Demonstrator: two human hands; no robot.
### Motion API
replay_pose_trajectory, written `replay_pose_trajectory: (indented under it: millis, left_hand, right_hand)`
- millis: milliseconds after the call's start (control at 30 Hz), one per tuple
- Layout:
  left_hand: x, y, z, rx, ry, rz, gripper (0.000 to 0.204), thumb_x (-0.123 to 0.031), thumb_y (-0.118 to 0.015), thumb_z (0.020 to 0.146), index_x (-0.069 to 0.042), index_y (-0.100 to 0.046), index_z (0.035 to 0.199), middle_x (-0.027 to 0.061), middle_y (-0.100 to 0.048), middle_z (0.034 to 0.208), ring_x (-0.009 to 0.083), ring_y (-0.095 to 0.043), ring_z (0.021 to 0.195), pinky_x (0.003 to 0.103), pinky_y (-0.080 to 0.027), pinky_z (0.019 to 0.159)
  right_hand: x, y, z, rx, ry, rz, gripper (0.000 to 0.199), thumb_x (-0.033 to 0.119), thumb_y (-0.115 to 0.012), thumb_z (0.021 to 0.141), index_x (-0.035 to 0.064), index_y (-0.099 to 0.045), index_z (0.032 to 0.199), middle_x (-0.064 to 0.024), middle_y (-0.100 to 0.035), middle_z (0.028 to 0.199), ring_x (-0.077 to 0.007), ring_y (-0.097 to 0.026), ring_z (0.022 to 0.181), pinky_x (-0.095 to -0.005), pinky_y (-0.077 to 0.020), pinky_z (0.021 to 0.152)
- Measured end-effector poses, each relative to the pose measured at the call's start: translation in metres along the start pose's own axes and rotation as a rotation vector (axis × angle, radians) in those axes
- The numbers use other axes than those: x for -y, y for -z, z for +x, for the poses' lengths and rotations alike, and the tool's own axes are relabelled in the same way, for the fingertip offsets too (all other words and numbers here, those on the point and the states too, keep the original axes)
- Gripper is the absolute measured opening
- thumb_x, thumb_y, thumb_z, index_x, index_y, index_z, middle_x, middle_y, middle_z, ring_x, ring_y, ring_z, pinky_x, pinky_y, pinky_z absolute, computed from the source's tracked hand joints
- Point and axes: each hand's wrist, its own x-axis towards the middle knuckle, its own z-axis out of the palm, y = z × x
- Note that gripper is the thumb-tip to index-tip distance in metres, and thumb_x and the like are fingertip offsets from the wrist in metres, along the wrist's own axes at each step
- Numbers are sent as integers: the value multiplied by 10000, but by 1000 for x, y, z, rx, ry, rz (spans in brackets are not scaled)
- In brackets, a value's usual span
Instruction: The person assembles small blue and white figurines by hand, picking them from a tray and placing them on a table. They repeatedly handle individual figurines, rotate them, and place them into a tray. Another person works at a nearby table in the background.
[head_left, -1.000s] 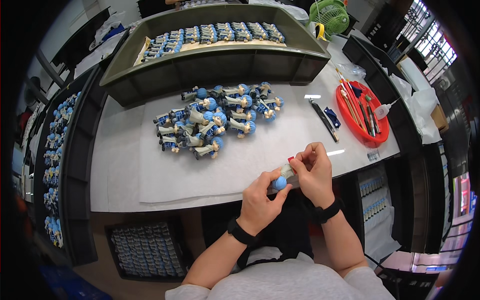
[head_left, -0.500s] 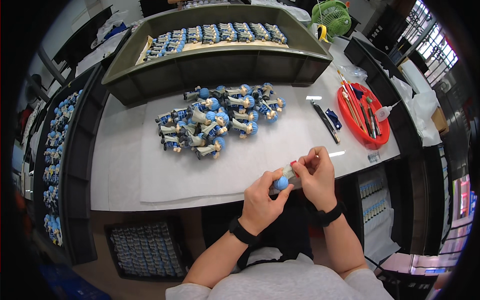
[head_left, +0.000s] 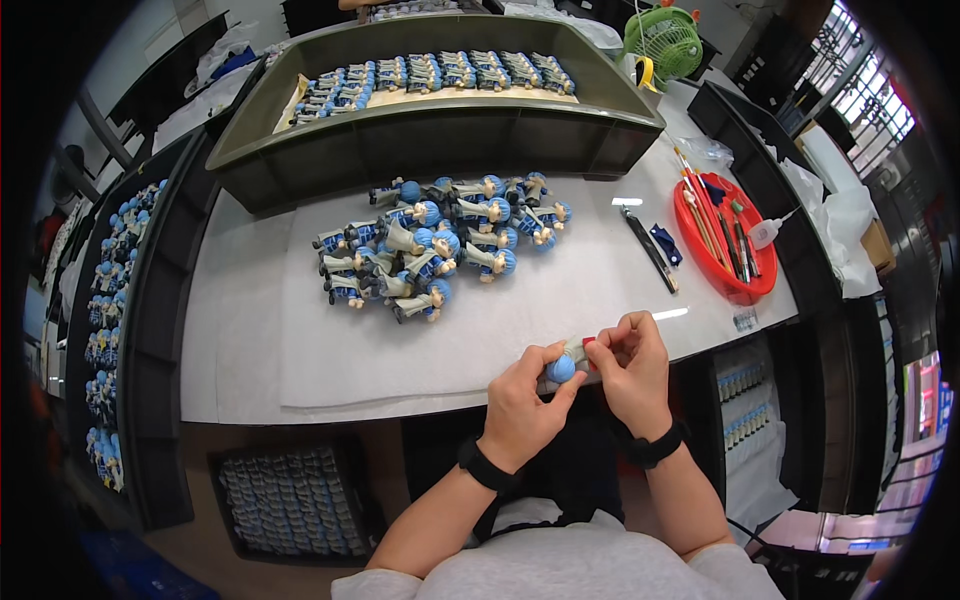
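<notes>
Near the front edge of the white table, my left hand grips a small figurine by its blue-haired head and pale body. Its head points toward me and the body runs up to the right. Pinched in the fingers of my right hand is a small red piece, pressed against the far end of the figurine. What exactly the red piece is, I cannot make out. Farther up and to the left lies a loose pile of similar blue-haired figurines on a white sheet.
Behind the pile stands a large dark crate with rows of figurines. To the right are a red tray of brushes, a white squeeze bottle and a black pen-like tool. Another crate of figurines borders the left.
My right hand has dipped slightly with the red piece, which still sits at the figurine's end. My left hand keeps its grip almost in place.
</notes>
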Motion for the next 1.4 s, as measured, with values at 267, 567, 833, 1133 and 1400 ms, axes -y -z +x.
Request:
replay_pose_trajectory:
  millis: [267, 567, 833, 1133, 1400]
  left_hand:
    - [-1, 1, 1, 0, 1, -7, 307, -45, -728, 749, 34, -568, 998, 177, -674, 901, 190, -674, 830, 279, -526, 749]
    - [2, 0, 2, -47, -59, -68, 279, -50, -729, 723, -2, -569, 946, 168, -642, 839, 281, -659, 732, 319, -523, 642]
    - [5, 1, 0, -22, -61, -88, 294, -54, -730, 728, -5, -576, 974, 160, -646, 836, 268, -662, 737, 308, -521, 653]
    - [3, 6, 3, 35, 97, -274, 284, -51, -717, 765, 26, -577, 1000, 112, -662, 888, 136, -643, 825, 254, -509, 725]
    - [7, 9, 4, 105, 152, -381, 276, -15, -684, 793, 27, -551, 1031, 109, -644, 969, 133, -613, 908, 255, -490, 820]
  right_hand:
    - [3, -3, 6, -8, -17, 9, 253, -42, -639, 771, 24, -407, 847, -54, -558, 687, -88, -540, 596, -226, -448, 542]
    - [9, -6, 7, -10, 19, -49, 248, -51, -634, 769, 27, -409, 838, -55, -556, 687, -83, -540, 594, -225, -437, 533]
    - [4, -7, 20, 4, 26, -10, 258, -40, -638, 768, 28, -400, 842, -64, -566, 680, -88, -546, 584, -225, -434, 517]
    - [6, 30, 5, -25, -3, -112, 285, -67, -643, 756, 37, -389, 834, -49, -573, 665, -67, -531, 569, -205, -423, 511]
    - [21, 63, 57, 152, 114, -453, 230, -33, -669, 718, 11, -459, 801, -88, -565, 611, -163, -571, 548, -276, -437, 517]
